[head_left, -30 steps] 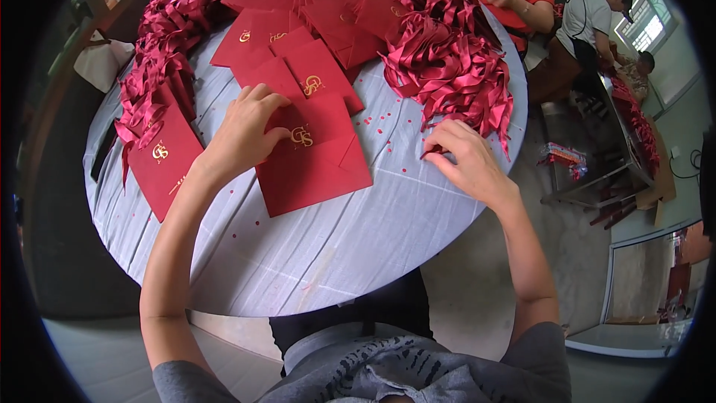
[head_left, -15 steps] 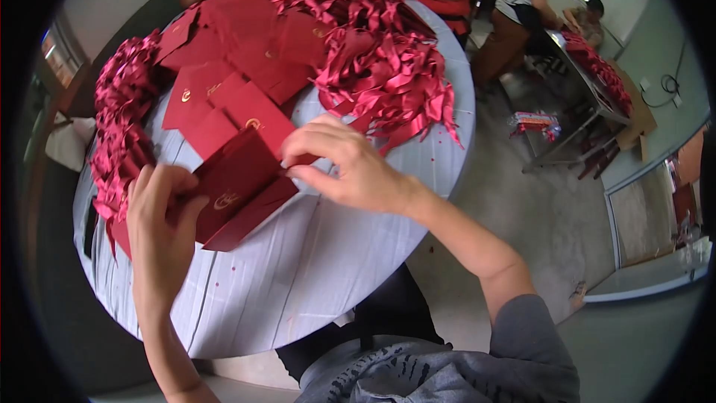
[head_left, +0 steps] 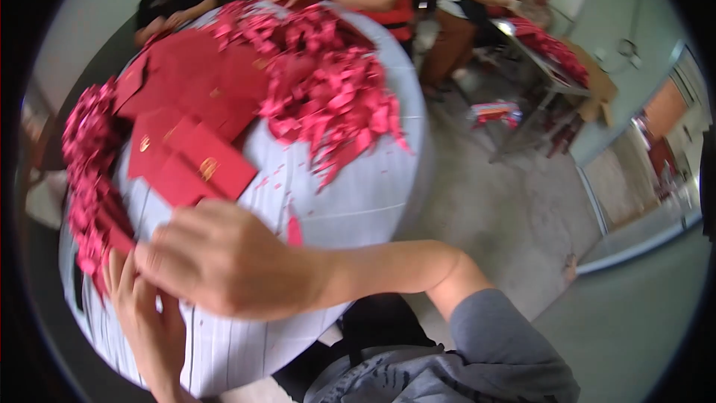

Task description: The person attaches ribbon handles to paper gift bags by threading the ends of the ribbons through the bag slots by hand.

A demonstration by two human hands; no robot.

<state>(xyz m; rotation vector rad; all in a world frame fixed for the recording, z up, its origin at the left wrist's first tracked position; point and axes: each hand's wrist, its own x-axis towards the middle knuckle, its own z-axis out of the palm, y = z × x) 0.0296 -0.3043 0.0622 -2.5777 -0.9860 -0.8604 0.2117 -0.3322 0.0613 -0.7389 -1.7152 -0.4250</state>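
Note:
My right hand [head_left: 216, 261] reaches across to the left side of the table, its fingers curled down and blurred by motion. Beneath its fingertips is my left hand [head_left: 138, 302], fingers close together, beside the hanging end of a pile of shiny crimson ribbons [head_left: 89, 172]. Whatever the two hands hold is hidden behind the fingers. Part of a red card or envelope [head_left: 112, 227] shows just above them, against the ribbons. Beyond my right hand lie several flat red envelopes [head_left: 207, 166] with gold emblems, overlapping one another.
A larger heap of ribbons [head_left: 328, 82] covers the far right of the round, cloth-covered table [head_left: 350, 209]. A loose ribbon piece [head_left: 294, 228] lies near my right wrist. Two people sit or stand across the table; others are at a side table [head_left: 552, 67] with more ribbons.
The folded red envelope held open between both hands is no longer visible there. My right hand has swung left over my left hand, and the view has shifted to the right.

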